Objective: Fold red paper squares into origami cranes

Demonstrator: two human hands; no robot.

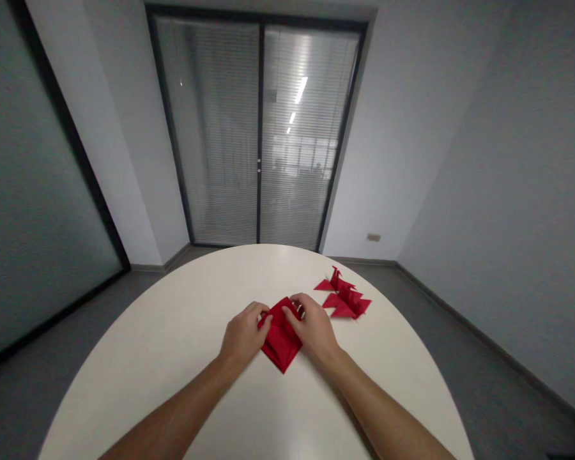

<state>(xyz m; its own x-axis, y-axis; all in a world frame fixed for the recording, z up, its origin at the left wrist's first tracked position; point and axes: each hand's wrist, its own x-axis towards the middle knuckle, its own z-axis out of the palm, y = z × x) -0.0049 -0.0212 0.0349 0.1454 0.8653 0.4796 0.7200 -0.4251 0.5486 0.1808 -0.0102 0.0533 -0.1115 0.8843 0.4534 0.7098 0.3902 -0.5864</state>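
Note:
A folded red sheet of paper (282, 345), roughly diamond-shaped with one corner toward me, is between my hands over the table. My left hand (243, 331) grips its left edge, thumb on top and fingers curled at the side. On the right edge, my right hand (313, 322) pinches the paper with its thumb pressed on the upper face and the other fingers bent behind. The undersides of the paper and some fingertips are hidden.
Folded red paper cranes (347, 301) sit close together beyond my right hand, near the far right edge of the round white table (172, 345). Past the table are a glazed door with blinds (220, 140) and a wall outlet (374, 237).

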